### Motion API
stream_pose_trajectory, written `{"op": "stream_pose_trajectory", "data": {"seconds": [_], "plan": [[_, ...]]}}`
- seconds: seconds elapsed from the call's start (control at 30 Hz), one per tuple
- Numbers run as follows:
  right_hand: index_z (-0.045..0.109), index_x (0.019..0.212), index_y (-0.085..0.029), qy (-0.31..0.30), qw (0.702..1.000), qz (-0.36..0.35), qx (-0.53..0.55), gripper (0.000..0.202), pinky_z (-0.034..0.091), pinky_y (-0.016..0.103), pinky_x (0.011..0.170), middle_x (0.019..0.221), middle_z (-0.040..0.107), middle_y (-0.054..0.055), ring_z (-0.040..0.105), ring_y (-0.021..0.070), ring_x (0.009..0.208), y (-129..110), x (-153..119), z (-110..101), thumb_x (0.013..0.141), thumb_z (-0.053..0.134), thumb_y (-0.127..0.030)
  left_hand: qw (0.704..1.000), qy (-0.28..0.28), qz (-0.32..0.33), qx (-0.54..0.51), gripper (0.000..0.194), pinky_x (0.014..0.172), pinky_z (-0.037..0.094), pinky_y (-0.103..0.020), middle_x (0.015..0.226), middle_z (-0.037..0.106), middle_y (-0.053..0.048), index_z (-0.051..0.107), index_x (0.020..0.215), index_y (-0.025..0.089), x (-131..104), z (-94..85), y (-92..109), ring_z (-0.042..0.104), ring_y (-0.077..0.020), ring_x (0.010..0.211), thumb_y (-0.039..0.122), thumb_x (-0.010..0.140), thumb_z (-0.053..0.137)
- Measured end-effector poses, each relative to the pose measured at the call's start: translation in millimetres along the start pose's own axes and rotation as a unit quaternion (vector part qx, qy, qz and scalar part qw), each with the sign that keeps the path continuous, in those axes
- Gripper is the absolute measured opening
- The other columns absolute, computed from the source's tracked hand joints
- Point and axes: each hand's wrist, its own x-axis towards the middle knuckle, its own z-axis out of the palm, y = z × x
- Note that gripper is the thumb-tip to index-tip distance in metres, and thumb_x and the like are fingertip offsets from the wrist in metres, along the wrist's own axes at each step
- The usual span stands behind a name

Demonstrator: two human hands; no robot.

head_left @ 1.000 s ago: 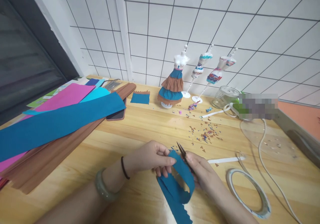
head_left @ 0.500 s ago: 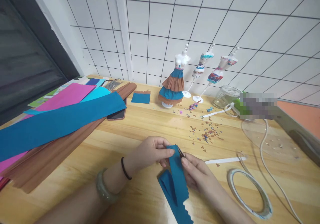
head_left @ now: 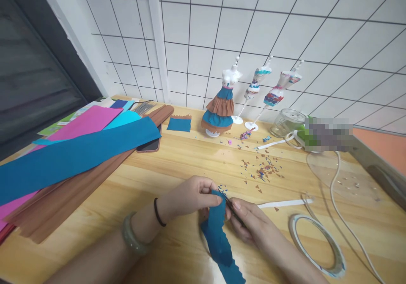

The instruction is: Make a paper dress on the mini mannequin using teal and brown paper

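Observation:
My left hand (head_left: pixel 192 195) pinches the upper end of a blue crepe-paper strip (head_left: pixel 218 244) between thumb and fingers. The strip hangs folded towards me, and its right edge is cut into zigzag notches. In my right hand (head_left: pixel 253 220) is a pair of small dark scissors (head_left: pixel 235 213), its blades against the strip's right edge close to my left thumb. Most of the scissors' handles are hidden by my fingers. Tiny blue clippings (head_left: pixel 223 188) lie just beyond the blades.
A mini dress form (head_left: pixel 218 102) in a tiered blue and brown skirt stands at the back, beside two barer forms. Coloured paper strips (head_left: pixel 79 153) cover the left side over a phone (head_left: pixel 149 145). Scraps (head_left: pixel 263 170), a tape roll (head_left: pixel 317 246), a clear jar (head_left: pixel 287 121) and a cable lie right.
The scissors have moved along the strip's edge, leaving more notches. Fresh blue clippings have dropped on the table. Both hands have shifted slightly down.

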Motion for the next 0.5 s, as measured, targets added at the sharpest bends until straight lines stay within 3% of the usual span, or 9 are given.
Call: {"op": "stream_pose_trajectory", "data": {"seconds": [0.5], "plan": [[0.05, 0.073, -0.019, 0.02, 0.999, 0.018, -0.021, 0.044, 0.012, 0.025, 0.042, 0.045, 0.025, -0.01, 0.018, 0.0081, 0.043, -0.9, 0.0, 0.0, 0.092, 0.036, -0.056, 1.0, -0.002, 0.006, 0.007, 0.011, 0.052, 0.038, -0.018, 0.055, 0.056, 0.006, 0.06, 0.071, 0.014, -0.6, -0.8, 0.2, 0.049, -0.0065, 0.052, 0.024, 0.073, 0.064]]}}
